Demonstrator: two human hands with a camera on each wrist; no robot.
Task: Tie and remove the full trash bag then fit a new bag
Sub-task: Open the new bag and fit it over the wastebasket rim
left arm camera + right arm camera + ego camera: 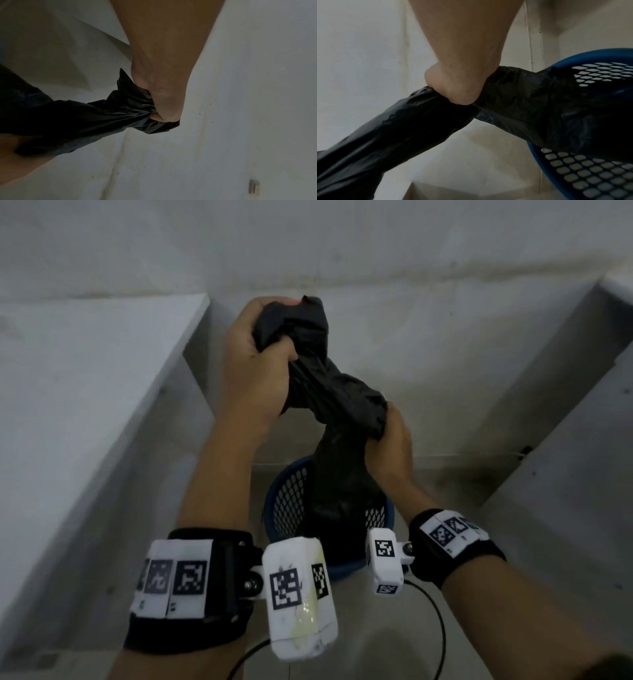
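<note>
A black trash bag (342, 474) rises out of a blue mesh bin (289, 505) on the floor. Its gathered top is twisted into a thick rope (329, 385) stretched between my two hands. My left hand (260, 361) grips the upper end of the twist, high and toward the wall. My right hand (390, 436) grips the bag lower down, at the neck just above the bin. In the left wrist view my left hand (161, 102) clenches the crumpled bag (85, 119). My right hand (453, 90), in the right wrist view, squeezes the bag (522, 108) next to the bin (590, 173).
The bin stands in a narrow gap between two white ledges, one on the left (85, 392) and one on the right (565, 467). A white wall (342, 251) rises behind. A black cable (435, 621) loops near my wrists.
</note>
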